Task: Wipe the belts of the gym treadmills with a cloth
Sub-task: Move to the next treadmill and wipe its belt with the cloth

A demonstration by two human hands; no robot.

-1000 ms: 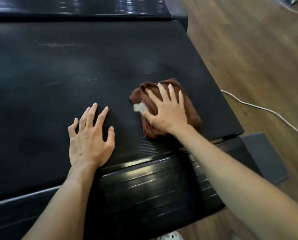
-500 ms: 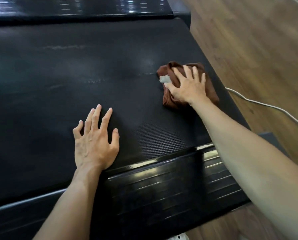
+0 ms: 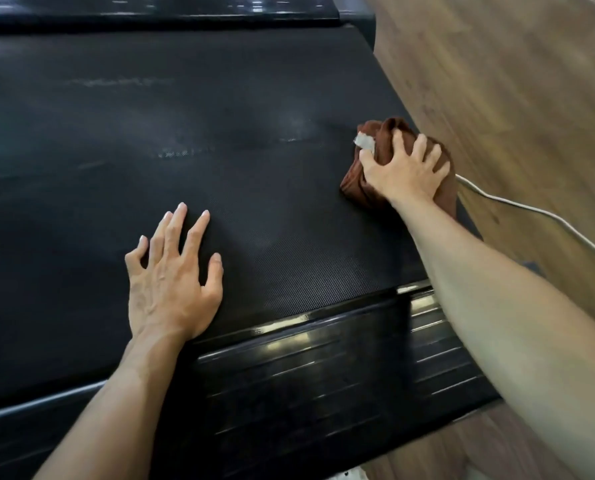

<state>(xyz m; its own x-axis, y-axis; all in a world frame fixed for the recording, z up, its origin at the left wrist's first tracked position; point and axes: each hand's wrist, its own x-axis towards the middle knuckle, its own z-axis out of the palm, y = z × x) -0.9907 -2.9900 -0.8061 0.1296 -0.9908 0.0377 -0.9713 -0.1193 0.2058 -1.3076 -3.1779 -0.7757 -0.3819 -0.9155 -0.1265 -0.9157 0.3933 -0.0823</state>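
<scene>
The black textured treadmill belt (image 3: 219, 116) fills most of the head view. A bunched brown cloth (image 3: 380, 131) with a small white label lies at the belt's right edge. My right hand (image 3: 406, 171) is on top of the cloth, its fingers curled into the bunched fabric and gripping it. My left hand (image 3: 171, 282) rests flat on the belt near its close edge, fingers spread, holding nothing. Faint pale smears show on the belt's far half.
A glossy black ribbed side rail (image 3: 306, 362) runs along the close edge of the belt. Another black rail (image 3: 150, 12) borders the far edge. Wooden floor (image 3: 496, 81) lies to the right, with a white cable (image 3: 531, 211) trailing across it.
My right hand has slid the cloth away and to the right, up to the belt's right edge, and its fingers have curled into the fabric. My left hand has stayed in place.
</scene>
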